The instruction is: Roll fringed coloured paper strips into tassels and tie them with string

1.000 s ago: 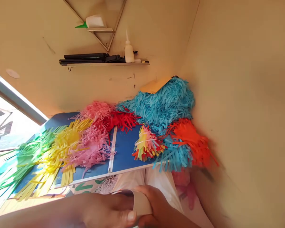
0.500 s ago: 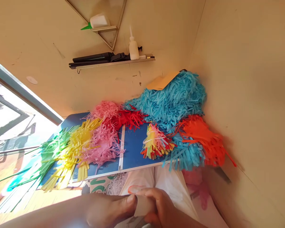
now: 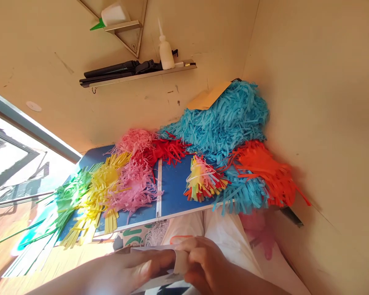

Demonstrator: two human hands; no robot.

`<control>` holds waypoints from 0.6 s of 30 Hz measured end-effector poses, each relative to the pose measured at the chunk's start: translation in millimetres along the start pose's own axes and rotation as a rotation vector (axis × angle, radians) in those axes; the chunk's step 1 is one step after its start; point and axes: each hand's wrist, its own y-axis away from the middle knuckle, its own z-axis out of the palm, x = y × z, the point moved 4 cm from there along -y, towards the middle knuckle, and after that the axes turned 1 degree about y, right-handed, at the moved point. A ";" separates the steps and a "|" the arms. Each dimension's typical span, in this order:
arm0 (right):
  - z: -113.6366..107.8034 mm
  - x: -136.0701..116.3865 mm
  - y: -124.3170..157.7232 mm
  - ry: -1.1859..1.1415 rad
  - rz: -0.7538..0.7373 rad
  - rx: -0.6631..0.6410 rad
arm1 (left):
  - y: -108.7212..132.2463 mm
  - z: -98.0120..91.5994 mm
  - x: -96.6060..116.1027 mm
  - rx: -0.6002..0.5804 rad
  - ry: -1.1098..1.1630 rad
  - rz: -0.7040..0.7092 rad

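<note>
Low in the view, my left hand (image 3: pixel 132 268) and my right hand (image 3: pixel 204 260) are close together above my lap. Between them is a pale, curved strip (image 3: pixel 181 261), smooth like paper or tape; its exact kind is unclear. My right hand's fingers are closed around its right side. My left hand's fingers are bent against its left side, partly hidden and blurred. A thin orange-red strip (image 3: pixel 181 237) shows just beyond my right fingers. Ahead on the blue table (image 3: pixel 175 180) lies a small multicoloured bundle of paper fringe (image 3: pixel 203 180), tied near its top.
Yellow (image 3: pixel 106 176), green (image 3: pixel 76 188), pink (image 3: pixel 137 188) and red fringe (image 3: pixel 169 149) cover the table's left. Blue (image 3: pixel 224 119) and orange fringe (image 3: pixel 264 168) are heaped at right. Glue bottles, one white (image 3: pixel 166 53), rest on wall shelves. A wall stands at right.
My left hand has shifted a little left and its fingers have opened out along the pale piece, more of which shows. My right hand still grips it. The camera has tilted slightly.
</note>
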 end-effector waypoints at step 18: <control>12.2 10.1 29.3 0.233 0.084 0.221 | -20.9 -16.7 42.9 -0.070 0.183 -0.071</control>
